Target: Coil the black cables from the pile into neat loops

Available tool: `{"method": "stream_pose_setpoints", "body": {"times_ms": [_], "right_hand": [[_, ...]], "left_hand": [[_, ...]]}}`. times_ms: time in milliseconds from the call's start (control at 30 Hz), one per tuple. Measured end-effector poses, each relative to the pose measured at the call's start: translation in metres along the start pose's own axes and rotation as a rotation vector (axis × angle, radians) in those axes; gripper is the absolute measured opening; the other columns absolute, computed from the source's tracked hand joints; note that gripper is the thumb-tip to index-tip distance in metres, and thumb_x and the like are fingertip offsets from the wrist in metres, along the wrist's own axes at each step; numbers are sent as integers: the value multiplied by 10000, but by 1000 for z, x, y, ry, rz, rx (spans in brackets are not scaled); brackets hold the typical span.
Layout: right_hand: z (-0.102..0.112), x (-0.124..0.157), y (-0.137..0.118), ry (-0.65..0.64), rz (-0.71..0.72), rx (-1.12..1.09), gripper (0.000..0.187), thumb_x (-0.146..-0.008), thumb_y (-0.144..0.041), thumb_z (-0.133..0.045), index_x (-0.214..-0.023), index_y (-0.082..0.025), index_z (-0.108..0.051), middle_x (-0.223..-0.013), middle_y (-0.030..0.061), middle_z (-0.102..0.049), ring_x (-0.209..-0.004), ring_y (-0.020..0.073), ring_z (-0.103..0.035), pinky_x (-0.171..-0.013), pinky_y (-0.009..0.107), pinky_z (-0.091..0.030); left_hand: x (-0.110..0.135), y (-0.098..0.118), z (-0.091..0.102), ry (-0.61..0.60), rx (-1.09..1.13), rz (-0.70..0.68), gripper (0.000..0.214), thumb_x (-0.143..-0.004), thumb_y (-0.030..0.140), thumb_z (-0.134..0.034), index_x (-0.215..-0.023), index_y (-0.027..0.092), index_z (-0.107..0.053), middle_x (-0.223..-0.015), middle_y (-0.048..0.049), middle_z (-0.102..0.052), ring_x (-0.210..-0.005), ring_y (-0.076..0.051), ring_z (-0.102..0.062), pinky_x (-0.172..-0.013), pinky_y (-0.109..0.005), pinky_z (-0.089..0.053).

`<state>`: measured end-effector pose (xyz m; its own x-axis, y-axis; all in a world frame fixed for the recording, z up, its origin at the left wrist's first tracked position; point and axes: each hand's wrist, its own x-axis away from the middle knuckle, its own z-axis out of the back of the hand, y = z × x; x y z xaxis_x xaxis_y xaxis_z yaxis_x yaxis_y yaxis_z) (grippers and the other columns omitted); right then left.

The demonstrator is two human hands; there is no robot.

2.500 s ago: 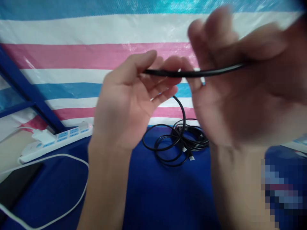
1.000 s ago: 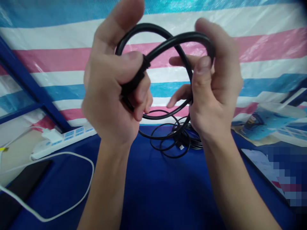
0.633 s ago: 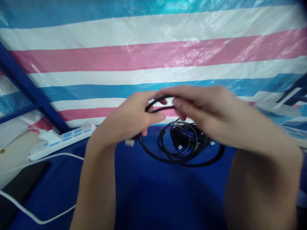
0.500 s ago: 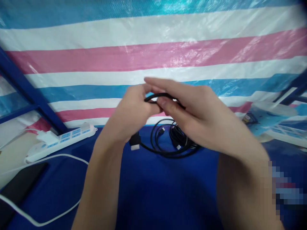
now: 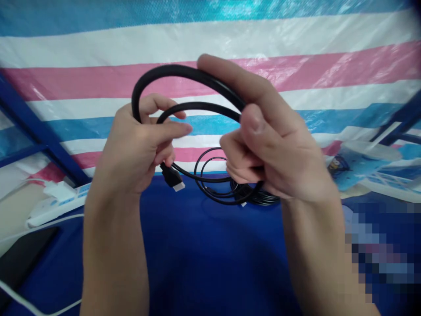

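A black HDMI cable (image 5: 184, 71) arches in loops between my two hands, above the blue tabletop (image 5: 197, 259). My left hand (image 5: 141, 136) curls round the cable's left side, thumb and fingers closing on it. From under that hand hangs the cable's plug (image 5: 173, 179), its light metal end pointing down and right. My right hand (image 5: 266, 131) pinches the loops at their right side between thumb and fingers, with the index finger along the upper strand. Behind the right hand, more coiled black cables (image 5: 259, 197) lie on the table, partly hidden.
To the left stand a white power strip (image 5: 55, 206) with a plug in it, a black flat object (image 5: 29, 259) and a white cord (image 5: 39, 312). A light-blue cup (image 5: 365, 162) with a straw is at the right, near another power strip (image 5: 391, 186). Striped sheeting (image 5: 210, 39) hangs behind.
My hands have moved apart, the left one leftward, opening the cable into larger, higher loops. The plug has shifted left and up with my left hand.
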<state>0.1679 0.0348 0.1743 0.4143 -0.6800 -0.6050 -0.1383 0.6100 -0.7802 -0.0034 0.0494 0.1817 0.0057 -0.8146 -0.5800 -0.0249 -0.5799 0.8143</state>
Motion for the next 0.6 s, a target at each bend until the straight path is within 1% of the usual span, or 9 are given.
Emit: {"method": "stream_pose_setpoints", "body": {"times_ms": [67,133,200,233,333,400,500,567,600], "right_hand": [[14,3,-1,-54,13,18,319,-927,-377,-515,-1242,-408,-559,-533,-62,-406,-391,73,-310,-367,202,-287],[21,3,1,-132,-9,87,292,-931,-352,-518,-1205,-339,-617,-493,-66,-368,-385,65,-319,-363,190,-275],[19,1,3,-174,-25,173,265,-926,-331,-534,-1160,-293,-651,-503,-66,-388,-391,55,-344,-362,169,-272],[17,0,4,-159,-5,187,253,-923,-319,-540,-1146,-279,-654,-524,-65,-414,-399,53,-360,-363,163,-278],[9,-4,7,-41,57,45,262,-941,-270,-513,-1189,-281,-596,-559,-68,-464,-413,60,-375,-387,176,-312],[7,-7,9,-52,57,-117,333,-971,-281,-447,-1302,-303,-481,-598,-61,-534,-455,77,-460,-433,187,-368],[3,-13,16,-142,52,-324,483,-991,-427,-293,-1438,-252,-242,-787,-2,-648,-708,128,-638,-660,233,-508],[-8,-17,22,-113,45,-379,581,-968,-518,-258,-1433,-172,-225,-912,47,-645,-852,163,-649,-832,295,-513],[-16,-18,26,-65,52,-362,606,-950,-540,-306,-1416,-157,-250,-935,53,-632,-882,171,-642,-873,311,-503]], "left_hand": [[4,3,5,-169,-132,-6,116,-665,121,-714,-739,192,-660,-393,79,-407,-314,-67,-369,-339,-200,-357],[9,8,3,-332,-215,35,101,-685,169,-732,-767,200,-681,-433,56,-467,-355,-73,-424,-326,-177,-321],[11,12,-3,-392,-205,56,61,-714,153,-706,-745,192,-671,-449,49,-478,-361,-51,-398,-309,-156,-235],[11,13,-7,-373,-169,53,65,-725,124,-682,-731,184,-656,-433,56,-450,-347,-38,-359,-306,-155,-196],[7,13,-14,-153,42,12,162,-703,38,-633,-784,179,-625,-392,92,-341,-303,-19,-219,-304,-180,-112],[2,11,-14,23,230,25,183,-715,6,-585,-762,183,-591,-379,108,-241,-293,-24,-142,-314,-204,-86],[-6,4,-10,302,498,72,278,-760,-10,-502,-584,191,-426,-404,86,-112,-318,-42,-93,-343,-226,-93],[-9,-3,-11,448,584,96,351,-763,-8,-485,-550,197,-295,-421,73,-85,-339,-53,-103,-362,-227,-120],[-10,-7,-13,512,606,112,361,-768,-2,-484,-559,200,-269,-424,74,-84,-348,-57,-108,-370,-228,-137]]}}
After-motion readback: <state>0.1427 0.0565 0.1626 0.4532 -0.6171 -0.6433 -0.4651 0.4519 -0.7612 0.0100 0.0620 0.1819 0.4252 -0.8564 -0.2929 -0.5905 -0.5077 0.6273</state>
